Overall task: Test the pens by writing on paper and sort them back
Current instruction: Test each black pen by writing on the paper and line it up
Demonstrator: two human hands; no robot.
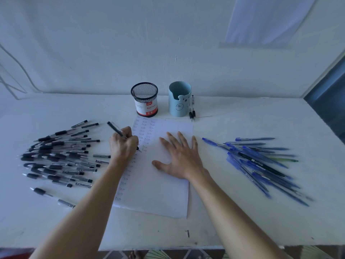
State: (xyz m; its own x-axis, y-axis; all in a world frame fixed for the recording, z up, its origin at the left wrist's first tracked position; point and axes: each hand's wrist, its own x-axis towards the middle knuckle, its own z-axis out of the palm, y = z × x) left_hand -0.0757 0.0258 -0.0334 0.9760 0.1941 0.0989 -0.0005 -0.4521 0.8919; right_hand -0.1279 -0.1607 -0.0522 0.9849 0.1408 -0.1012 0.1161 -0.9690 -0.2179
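A white sheet of paper (pixel 160 191) lies in the middle of the table, with columns of small written words down its left side. My left hand (pixel 123 144) grips a black pen (pixel 115 129), its tip touching the paper near the second column. My right hand (pixel 182 156) lies flat on the paper with fingers spread. A large pile of black pens (pixel 59 156) lies to the left. A pile of blue pens (pixel 261 161) lies to the right.
A black mesh pen cup (pixel 144 99) and a light blue bear cup (pixel 179 99) stand behind the paper. Two black pens (pixel 192 113) lie beside the blue cup. The wall rises close behind; the table's front edge is near me.
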